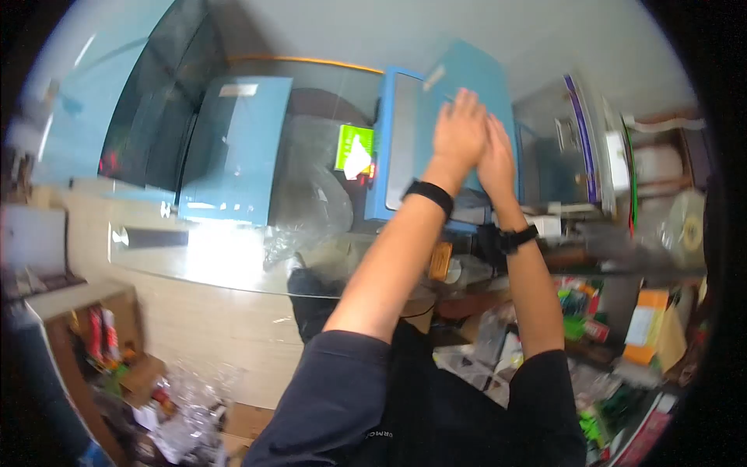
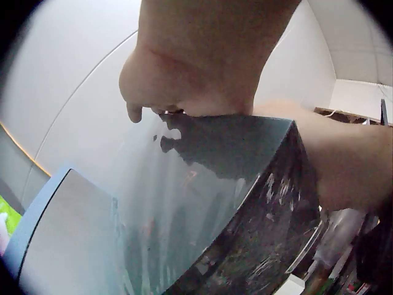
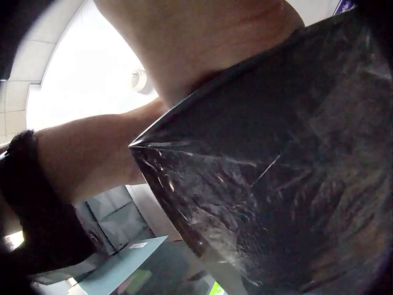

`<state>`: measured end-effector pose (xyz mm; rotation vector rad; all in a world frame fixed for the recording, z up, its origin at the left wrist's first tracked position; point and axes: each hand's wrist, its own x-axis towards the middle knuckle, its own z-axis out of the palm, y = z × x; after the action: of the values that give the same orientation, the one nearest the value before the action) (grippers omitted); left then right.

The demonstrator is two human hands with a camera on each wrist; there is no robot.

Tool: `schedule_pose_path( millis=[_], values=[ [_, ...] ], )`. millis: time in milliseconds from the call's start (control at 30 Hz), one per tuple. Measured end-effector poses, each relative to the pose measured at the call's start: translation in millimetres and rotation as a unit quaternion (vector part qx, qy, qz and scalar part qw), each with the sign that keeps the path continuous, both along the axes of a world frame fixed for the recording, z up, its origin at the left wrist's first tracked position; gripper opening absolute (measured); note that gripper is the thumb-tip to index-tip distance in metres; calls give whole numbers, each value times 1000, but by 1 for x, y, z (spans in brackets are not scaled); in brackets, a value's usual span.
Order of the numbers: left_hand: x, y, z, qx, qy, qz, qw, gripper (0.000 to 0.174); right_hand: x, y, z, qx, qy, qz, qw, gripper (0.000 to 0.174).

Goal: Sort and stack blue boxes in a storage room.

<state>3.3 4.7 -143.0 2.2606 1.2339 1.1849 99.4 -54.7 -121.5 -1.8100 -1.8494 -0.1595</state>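
A teal box (image 1: 475, 70) with a small pale label stands under both hands, blurred in the head view. Shiny clear film covers the box (image 2: 270, 221) in the left wrist view, and the wrinkled wrap (image 3: 264, 196) fills much of the right wrist view. My left hand (image 1: 461, 128) lies on its top with the fingers stretched forward. Close beside it, my right hand (image 1: 496, 159) rests along the box's right part, fingers also extended. The right fingertips are hidden behind the box in the right wrist view.
A blue-framed machine (image 1: 379, 187) with a grey panel adjoins the box. On the glass counter (image 1: 233, 268) lie another teal box (image 1: 233, 156), crumpled clear film (image 1: 311, 194) and a green packet (image 1: 350, 144). An orange block (image 1: 440, 261) sits nearer me. Cluttered goods fill the lower right.
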Motion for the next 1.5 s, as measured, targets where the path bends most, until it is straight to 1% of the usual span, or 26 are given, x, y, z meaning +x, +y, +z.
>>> schedule_pose_path(
  millis=[67, 100, 133, 200, 300, 667, 767, 867, 1000, 1100, 1200, 1300, 1500],
  values=[
    [2, -3, 0, -16, -52, 5, 999, 36, -3, -3, 7, -36, 3, 3, 999, 42],
    [2, -5, 1, -32, -51, 7, 998, 37, -3, -2, 10, -65, 0, -16, 998, 43],
    [1, -7, 5, -46, -51, 6, 998, 38, -3, -2, 11, -77, 20, -16, 997, 44],
    [1, -8, 9, -66, -53, 3, 996, 40, -4, -3, 14, -90, 22, -17, 996, 44],
    [1, -7, 10, -88, -57, -4, 994, 42, -11, -3, 20, -110, 61, -29, 992, 45],
    [3, -7, 13, -133, -52, -30, 989, 48, -16, -4, 25, -124, 99, -22, 987, 49],
    [0, -5, 18, -172, -34, -74, 982, 50, -17, -6, 25, -131, 106, -35, 985, 49],
    [0, -8, 16, -135, -63, -28, 989, 47, -18, -6, 25, -125, 104, -33, 986, 49],
    [-2, -9, 17, -136, -47, -33, 989, 47, -28, -5, 29, -124, 123, -15, 985, 48],
    [-2, -8, 17, -139, -47, -37, 988, 47, -17, -5, 25, -123, 100, -22, 987, 48],
    [1, -7, 15, -141, -54, -36, 988, 47, -17, -5, 25, -127, 113, -21, 985, 47],
    [-3, -8, 16, -143, -48, -44, 988, 47, -21, -5, 25, -117, 129, 0, 985, 48],
    [-3, -8, 15, -122, -53, -32, 991, 45, -8, -5, 20, -116, 101, -5, 988, 47]
  ],
)
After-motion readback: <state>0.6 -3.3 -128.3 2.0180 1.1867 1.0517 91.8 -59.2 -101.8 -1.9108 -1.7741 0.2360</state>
